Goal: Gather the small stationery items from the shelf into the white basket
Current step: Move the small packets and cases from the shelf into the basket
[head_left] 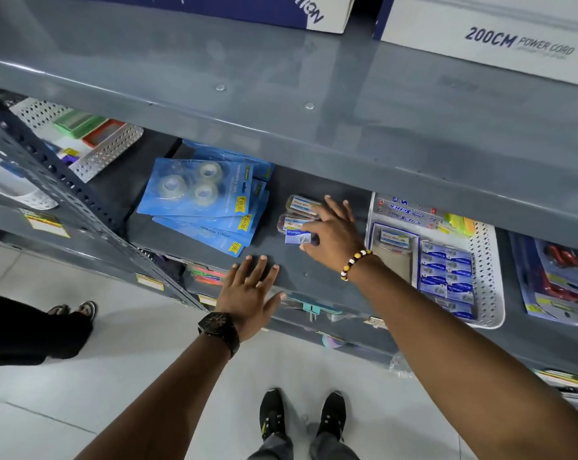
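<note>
Stationery boxes sit on the grey shelf (pixel 188 257) right under the right hand (pixel 335 235). A small blue box (pixel 297 236) lies between the thumb and the curled index finger of that hand, touching both; the fingers (pixel 334 207) beyond it are spread and lie flat over two clear-lidded cases (pixel 297 210) stacked just behind the blue box. Whether the box is lifted off the shelf or only pinched in place, I cannot tell. A beaded bracelet (pixel 354 264) circles the right wrist.

Just past the outer side of the right hand stands the white basket (pixel 490 280), its perforated wall close to the wrist. It holds rows of blue boxes like the one at the fingers, a clear-lidded case and some packets at the back.

On the thumb side of the right hand, a fanned pile of blue tape cards (pixel 204 200) lies well clear of the fingertips.

The left hand (pixel 251 293) is open and empty, fingers splayed, palm down at the front edge of the shelf, near the blue box but not touching it. A dark watch (pixel 218 328) sits on its wrist.
</note>
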